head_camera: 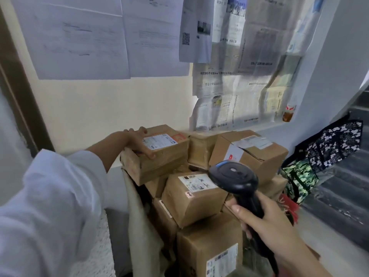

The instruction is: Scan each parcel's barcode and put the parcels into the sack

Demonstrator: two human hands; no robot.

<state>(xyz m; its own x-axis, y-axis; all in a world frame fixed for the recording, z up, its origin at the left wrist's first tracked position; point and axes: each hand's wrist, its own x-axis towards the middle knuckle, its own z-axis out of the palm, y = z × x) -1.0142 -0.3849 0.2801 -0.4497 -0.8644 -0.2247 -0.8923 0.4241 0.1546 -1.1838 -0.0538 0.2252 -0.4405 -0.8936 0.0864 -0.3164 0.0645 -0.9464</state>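
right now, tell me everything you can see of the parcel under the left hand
The parcel is a brown cardboard box, taped and creased. A white printed label lies on its top face, a reddish sticker beside it. It sits slightly tilted atop the pile of parcels. The left hand grips its left end, fingers over the far edge, thumb on the near face. The scanner in the right hand is apart from it.
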